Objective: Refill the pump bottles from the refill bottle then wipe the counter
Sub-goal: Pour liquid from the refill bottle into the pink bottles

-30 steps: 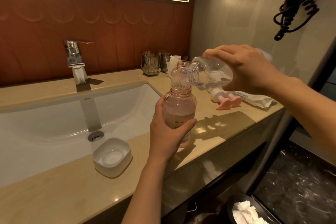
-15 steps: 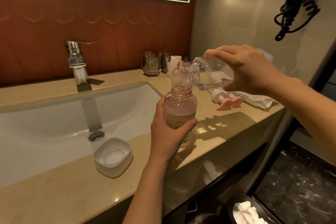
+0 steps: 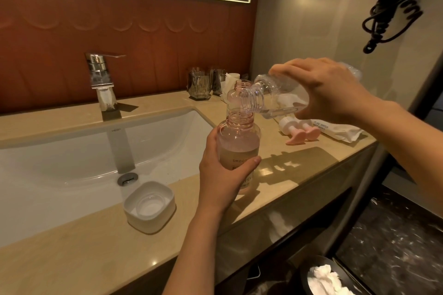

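My left hand (image 3: 224, 176) grips an uncapped pink pump bottle (image 3: 238, 141) standing on the beige counter (image 3: 79, 254), about half full of pale liquid. My right hand (image 3: 328, 93) holds a clear refill bottle (image 3: 271, 98) tipped almost flat, its mouth just over the pink bottle's neck. A second open pink bottle (image 3: 236, 96) stands right behind. Two pink pump heads (image 3: 299, 133) lie on the counter to the right, beside a white pack of wipes (image 3: 338, 130).
A white sink (image 3: 72, 155) with a chrome tap (image 3: 100, 79) fills the left. A white soap dish (image 3: 149, 206) sits at the sink's front rim. Glass tumblers (image 3: 200, 85) stand at the back wall. A bin with tissues (image 3: 323, 278) is below right.
Both hands and both bottles stay almost still; the liquid level in the pink bottle looks slightly higher.
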`<state>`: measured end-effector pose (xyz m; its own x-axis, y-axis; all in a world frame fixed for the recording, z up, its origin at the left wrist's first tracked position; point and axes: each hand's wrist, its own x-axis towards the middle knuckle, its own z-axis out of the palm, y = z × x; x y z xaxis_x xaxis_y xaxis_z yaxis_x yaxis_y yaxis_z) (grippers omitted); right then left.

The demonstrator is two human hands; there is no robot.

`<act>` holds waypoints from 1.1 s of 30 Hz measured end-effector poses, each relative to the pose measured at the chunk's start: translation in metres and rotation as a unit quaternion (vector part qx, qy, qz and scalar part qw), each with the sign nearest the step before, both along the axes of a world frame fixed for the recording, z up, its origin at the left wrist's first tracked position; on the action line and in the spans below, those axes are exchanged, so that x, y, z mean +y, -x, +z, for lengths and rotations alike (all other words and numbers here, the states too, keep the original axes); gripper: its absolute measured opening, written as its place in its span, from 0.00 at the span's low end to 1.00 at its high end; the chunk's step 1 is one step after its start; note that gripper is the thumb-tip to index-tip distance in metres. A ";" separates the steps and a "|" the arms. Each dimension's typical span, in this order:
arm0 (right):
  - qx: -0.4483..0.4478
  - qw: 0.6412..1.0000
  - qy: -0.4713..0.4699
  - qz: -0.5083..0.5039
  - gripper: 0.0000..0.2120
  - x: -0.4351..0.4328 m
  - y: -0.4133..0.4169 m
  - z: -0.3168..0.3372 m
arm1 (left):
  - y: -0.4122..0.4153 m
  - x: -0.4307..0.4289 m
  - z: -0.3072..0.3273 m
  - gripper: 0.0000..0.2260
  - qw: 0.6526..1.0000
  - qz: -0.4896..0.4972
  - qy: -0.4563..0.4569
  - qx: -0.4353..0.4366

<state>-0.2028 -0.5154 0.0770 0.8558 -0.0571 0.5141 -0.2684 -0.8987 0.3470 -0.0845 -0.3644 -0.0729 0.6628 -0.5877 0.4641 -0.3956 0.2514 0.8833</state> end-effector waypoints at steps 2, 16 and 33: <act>0.003 1.000 0.002 -0.001 0.43 0.000 0.000 0.000 | 0.000 0.000 0.000 0.37 1.000 -0.002 -0.001 -0.002; 0.005 1.000 0.002 -0.008 0.43 0.001 0.000 0.000 | -0.001 0.000 -0.001 0.38 1.000 -0.004 0.001 0.002; 0.012 1.000 0.020 -0.006 0.44 0.000 0.000 0.003 | -0.001 -0.001 0.000 0.38 1.000 0.004 -0.010 -0.001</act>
